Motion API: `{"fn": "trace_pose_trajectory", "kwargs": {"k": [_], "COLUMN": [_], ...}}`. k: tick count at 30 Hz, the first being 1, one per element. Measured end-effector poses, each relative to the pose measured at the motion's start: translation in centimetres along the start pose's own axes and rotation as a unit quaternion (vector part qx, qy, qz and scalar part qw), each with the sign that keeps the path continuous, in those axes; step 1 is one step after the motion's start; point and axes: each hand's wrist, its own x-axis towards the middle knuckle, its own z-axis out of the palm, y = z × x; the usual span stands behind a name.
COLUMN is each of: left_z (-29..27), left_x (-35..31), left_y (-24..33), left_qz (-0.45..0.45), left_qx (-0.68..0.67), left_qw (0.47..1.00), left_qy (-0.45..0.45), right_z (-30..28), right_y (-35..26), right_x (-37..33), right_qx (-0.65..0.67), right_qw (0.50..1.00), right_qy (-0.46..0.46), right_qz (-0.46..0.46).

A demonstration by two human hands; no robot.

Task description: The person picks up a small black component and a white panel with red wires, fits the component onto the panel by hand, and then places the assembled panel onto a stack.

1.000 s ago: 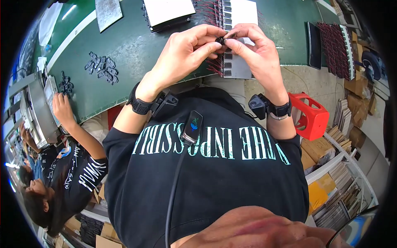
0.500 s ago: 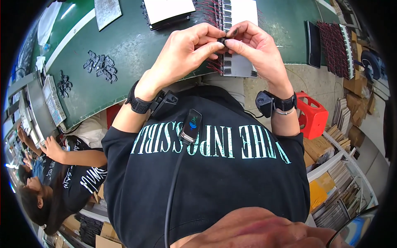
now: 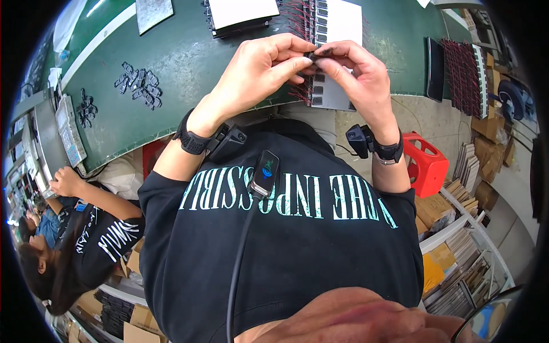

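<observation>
Between the fingertips of both my hands is a small black part (image 3: 312,57), mostly covered by the fingers. My left hand (image 3: 263,64) pinches it from the left, thumb and forefinger closed together. From the right, my right hand (image 3: 361,73) has thumb and forefinger closing at the same part; its fingertips look smudged dark. Just beneath and beyond the hands lies a white and grey board (image 3: 334,97) with a row of small black pieces and thin red wires along its left side. The fingers hide part of that row.
Loose small black parts lie in a pile (image 3: 139,86) and a smaller pile (image 3: 86,108) on the green table (image 3: 183,71). A white-topped stack (image 3: 243,16) and metal plate (image 3: 153,15) sit farther off. At right are red-wired parts (image 3: 462,80) and a red stool (image 3: 429,168). A co-worker (image 3: 97,228) sits left.
My right hand has turned slightly, its fingers now more bent over the black part. My left hand stays nearly in place. The co-worker's hand at the left has shifted.
</observation>
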Motion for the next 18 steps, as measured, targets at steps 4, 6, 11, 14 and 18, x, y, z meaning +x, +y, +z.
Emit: {"fn": "trace_pose_trajectory", "kwargs": {"k": [4,6,11,14,18], "left_z": [-0.13,-0.16,-0.20,-0.06,0.56], "left_x": [-0.05,-0.04,-0.18,-0.30,-0.45], "left_y": [0.29,0.13,-0.17,-0.29,-0.55], "left_qz": [-0.015,-0.015,-0.013,-0.009,-0.007], "left_qx": [0.001,-0.001,-0.011,-0.020,-0.034], "left_qw": [1.000,1.000,1.000,1.000,0.999], "left_qy": [-0.010,-0.011,-0.010,-0.004,0.011], "right_z": [0.08,0.14,0.52,0.75,0.87], "right_y": [-0.65,-0.79,-0.57,-0.44,-0.34], "right_x": [-0.06,-0.14,-0.50,-0.66,-0.84], "right_qx": [-0.060,-0.070,-0.133,-0.144,-0.126], "right_qw": [0.997,0.996,0.988,0.986,0.987], "right_qy": [0.011,0.013,0.033,0.043,0.047], "right_qz": [-0.045,-0.044,-0.067,-0.067,-0.083]}}
